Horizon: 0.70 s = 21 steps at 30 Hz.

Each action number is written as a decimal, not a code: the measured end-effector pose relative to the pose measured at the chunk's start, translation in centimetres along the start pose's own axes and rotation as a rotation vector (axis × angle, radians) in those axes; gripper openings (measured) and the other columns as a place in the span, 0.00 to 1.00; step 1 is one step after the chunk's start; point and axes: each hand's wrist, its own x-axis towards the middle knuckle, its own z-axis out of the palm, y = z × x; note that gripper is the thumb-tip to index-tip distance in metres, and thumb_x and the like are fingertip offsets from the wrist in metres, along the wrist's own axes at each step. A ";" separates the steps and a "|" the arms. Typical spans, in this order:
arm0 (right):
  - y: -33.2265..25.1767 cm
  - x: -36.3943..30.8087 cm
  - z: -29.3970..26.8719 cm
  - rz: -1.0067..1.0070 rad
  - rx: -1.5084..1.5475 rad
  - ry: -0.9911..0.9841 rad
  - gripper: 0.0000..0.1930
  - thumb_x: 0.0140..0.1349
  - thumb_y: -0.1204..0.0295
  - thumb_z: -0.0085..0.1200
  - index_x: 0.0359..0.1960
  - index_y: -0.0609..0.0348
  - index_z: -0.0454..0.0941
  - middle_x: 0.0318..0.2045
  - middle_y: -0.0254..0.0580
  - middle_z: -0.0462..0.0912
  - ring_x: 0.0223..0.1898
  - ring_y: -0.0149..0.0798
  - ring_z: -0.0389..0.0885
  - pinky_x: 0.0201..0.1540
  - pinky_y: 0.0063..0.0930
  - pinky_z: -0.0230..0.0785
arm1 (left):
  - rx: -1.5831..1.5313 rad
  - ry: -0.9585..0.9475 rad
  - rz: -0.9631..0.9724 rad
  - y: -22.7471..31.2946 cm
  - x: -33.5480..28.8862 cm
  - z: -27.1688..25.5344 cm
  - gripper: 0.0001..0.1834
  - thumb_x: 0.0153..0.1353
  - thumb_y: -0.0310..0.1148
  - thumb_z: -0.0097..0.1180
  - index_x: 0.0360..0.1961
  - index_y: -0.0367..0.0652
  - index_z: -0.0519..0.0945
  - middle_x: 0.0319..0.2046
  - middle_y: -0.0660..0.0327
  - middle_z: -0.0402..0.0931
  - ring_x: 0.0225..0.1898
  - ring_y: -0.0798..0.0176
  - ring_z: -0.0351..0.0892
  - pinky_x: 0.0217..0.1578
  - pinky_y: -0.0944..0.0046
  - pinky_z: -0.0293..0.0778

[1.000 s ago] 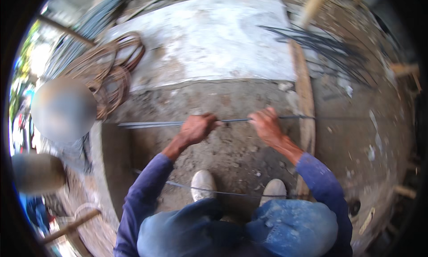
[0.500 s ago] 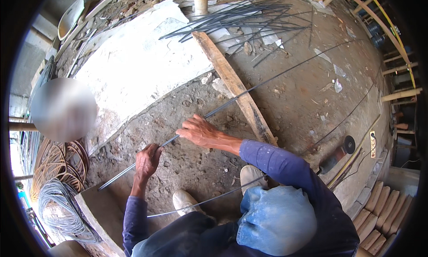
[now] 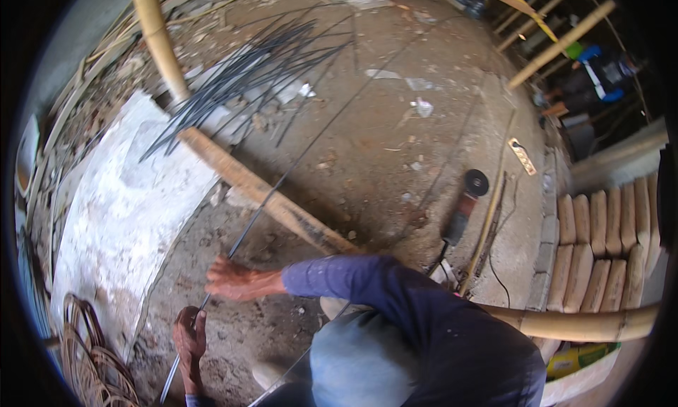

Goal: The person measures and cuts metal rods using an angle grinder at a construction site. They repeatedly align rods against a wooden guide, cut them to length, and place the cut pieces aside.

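Thin dark steel rods (image 3: 252, 221), at least two of them side by side, slant from the lower left across a plank toward the far right. My right hand (image 3: 229, 278) is closed round the rods just short of the plank. A little nearer to me, my left hand (image 3: 189, 333) is also closed on them, thumb lying along the top. Their near ends (image 3: 168, 384) stick out below the left hand. Another thin rod (image 3: 300, 361) runs past my feet, partly hidden by faded blue cloth.
The wooden plank (image 3: 261, 190) lies under the rods. Beyond are a pile of cut rods (image 3: 240, 82), a white sheet (image 3: 106, 216) and a bamboo post (image 3: 157, 40). To the right lie an angle grinder (image 3: 462, 208), a power strip (image 3: 521, 156) and stacked tan blocks (image 3: 600, 244). Coiled rods (image 3: 88, 357) sit lower left.
The view has swung right, so my hands and the rods appear farther left and lower. Both hands still grip the rods. More of the grinder and stacked blocks shows.
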 end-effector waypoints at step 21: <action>-3.1 0.6 -4.8 0.255 -0.224 0.025 0.31 0.68 0.66 0.64 0.71 0.64 0.71 0.56 0.54 0.77 0.60 0.52 0.74 0.68 0.52 0.63 | 0.104 0.158 0.198 1.7 4.0 6.2 0.17 0.80 0.40 0.52 0.39 0.35 0.78 0.27 0.40 0.78 0.31 0.28 0.80 0.32 0.38 0.71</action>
